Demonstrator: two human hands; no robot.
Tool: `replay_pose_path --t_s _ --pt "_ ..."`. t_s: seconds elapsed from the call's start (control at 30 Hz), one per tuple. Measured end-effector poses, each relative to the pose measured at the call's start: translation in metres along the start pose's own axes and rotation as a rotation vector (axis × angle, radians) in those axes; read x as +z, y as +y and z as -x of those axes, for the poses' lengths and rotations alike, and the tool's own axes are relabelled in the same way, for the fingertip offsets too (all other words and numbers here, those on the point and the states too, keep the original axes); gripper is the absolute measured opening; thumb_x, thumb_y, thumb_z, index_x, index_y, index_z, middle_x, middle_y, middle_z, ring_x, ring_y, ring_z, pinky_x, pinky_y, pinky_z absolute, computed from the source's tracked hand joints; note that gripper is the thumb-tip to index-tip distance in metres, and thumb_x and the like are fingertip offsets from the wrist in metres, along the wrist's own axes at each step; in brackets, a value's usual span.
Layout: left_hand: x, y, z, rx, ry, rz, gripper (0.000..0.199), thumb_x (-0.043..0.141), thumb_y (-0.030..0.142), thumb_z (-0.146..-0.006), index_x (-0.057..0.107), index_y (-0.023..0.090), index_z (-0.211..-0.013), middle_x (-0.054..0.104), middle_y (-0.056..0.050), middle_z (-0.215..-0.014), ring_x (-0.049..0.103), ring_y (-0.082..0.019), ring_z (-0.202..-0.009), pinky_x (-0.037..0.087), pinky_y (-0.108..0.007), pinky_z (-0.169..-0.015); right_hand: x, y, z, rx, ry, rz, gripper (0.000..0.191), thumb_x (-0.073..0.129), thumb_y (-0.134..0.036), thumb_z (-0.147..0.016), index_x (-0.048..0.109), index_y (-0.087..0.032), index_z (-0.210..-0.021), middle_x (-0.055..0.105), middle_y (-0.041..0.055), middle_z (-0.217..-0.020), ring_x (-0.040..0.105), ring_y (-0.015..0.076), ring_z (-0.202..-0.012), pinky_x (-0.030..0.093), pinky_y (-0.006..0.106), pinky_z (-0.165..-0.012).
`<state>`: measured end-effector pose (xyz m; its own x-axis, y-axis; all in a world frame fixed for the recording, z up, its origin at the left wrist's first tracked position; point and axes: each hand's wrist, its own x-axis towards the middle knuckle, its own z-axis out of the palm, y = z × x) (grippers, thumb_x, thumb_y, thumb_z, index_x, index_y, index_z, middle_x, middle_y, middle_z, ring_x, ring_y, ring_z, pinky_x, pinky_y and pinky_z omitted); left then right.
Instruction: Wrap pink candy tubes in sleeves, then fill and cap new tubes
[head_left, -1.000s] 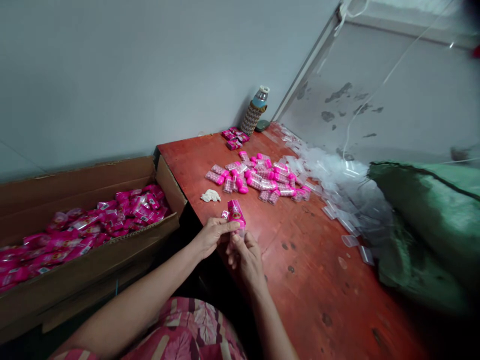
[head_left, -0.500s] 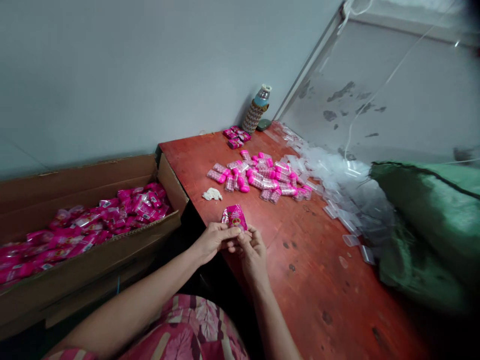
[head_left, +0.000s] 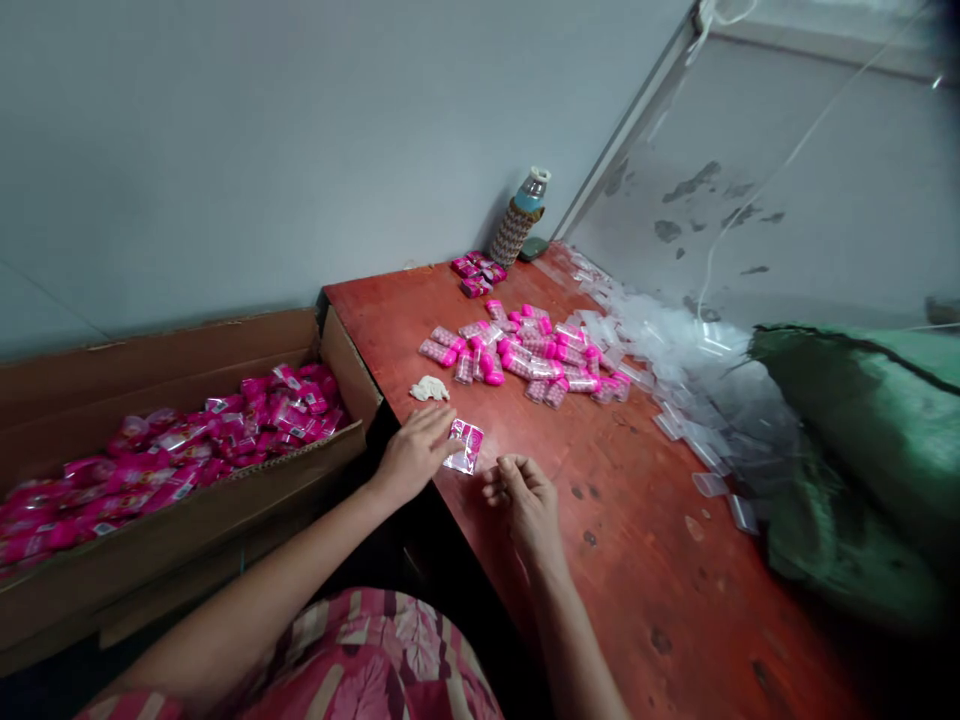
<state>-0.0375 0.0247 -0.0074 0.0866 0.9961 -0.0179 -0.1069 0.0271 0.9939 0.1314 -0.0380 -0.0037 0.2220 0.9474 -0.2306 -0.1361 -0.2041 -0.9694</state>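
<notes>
A flat pink printed packet (head_left: 466, 446) lies on the red table (head_left: 637, 560) near its front left edge. My left hand (head_left: 415, 452) is just left of the packet, fingers stretched out, the thumb at the packet's edge. To the right of the packet, my right hand (head_left: 526, 500) hovers with its fingers curled and the thumb against the forefinger; whether something small is between them cannot be made out. Behind the hands lies a pile of clear tubes with pink caps (head_left: 534, 350). A crumpled white lump (head_left: 429, 388) sits beside my left fingertips.
At the left stands a cardboard box (head_left: 187, 520) with many pink packets (head_left: 225, 430). Further back are pink packs (head_left: 478, 274) and a bottle in a woven sleeve (head_left: 517, 220). Clear plastic pieces (head_left: 690, 370) and a green sack (head_left: 862, 460) line the right side.
The pink packet has gone from between both hands down onto the table. My hands have moved apart, the left one opening out and the right one shifting right.
</notes>
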Motion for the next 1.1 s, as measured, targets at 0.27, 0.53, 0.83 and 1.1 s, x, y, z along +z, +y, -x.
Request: replay_pose_path --t_s 0.27,0.53,0.83,1.1 --pt "0.023 -0.040 -0.006 0.297 -0.066 -0.428 0.021 0.062 0.016 -0.073 0.069 0.028 -0.088 0.059 -0.005 -0.118 0.038 -0.023 -0.124 0.006 -0.043 -0.109 -0.004 0.005 -0.003 -0.019 -0.016 0.067 0.019 0.056 -0.038 -0.079 0.055 -0.019 -0.077 0.062 -0.0007 -0.066 0.055 0.0101 -0.054 0.041 0.020 -0.049" --pt "0.022 -0.042 -0.002 0.577 -0.002 -0.660 0.018 0.053 0.019 -0.081 0.069 0.021 -0.089 0.061 -0.006 -0.115 0.041 -0.024 -0.121 0.025 -0.047 -0.105 0.011 0.004 -0.020 -0.162 0.097 0.141 0.027 0.061 -0.036 -0.074 0.053 -0.020 -0.095 0.061 0.0016 -0.084 0.058 0.0138 -0.075 0.045 0.026 -0.065" --pt "0.027 -0.017 0.008 0.031 -0.126 -0.115 0.038 0.059 0.035 -0.075 0.062 0.019 -0.109 0.066 -0.008 -0.103 0.060 -0.024 -0.096 0.047 -0.036 -0.086 0.011 -0.014 -0.027 -0.136 0.002 -0.025 0.031 0.065 -0.025 -0.071 0.049 -0.021 -0.098 0.052 -0.0077 -0.060 0.050 0.0076 -0.055 0.038 0.019 -0.054" --pt "0.031 -0.011 0.004 -0.435 -0.298 0.301 0.024 0.068 0.034 -0.067 0.069 0.012 -0.077 0.064 -0.004 -0.073 0.060 -0.014 -0.070 0.052 -0.028 -0.070 -0.005 -0.035 -0.058 -0.032 -0.224 0.088 0.029 0.070 -0.027 -0.063 0.053 -0.018 -0.085 0.058 -0.0054 -0.058 0.055 0.0107 -0.053 0.042 0.022 -0.053"
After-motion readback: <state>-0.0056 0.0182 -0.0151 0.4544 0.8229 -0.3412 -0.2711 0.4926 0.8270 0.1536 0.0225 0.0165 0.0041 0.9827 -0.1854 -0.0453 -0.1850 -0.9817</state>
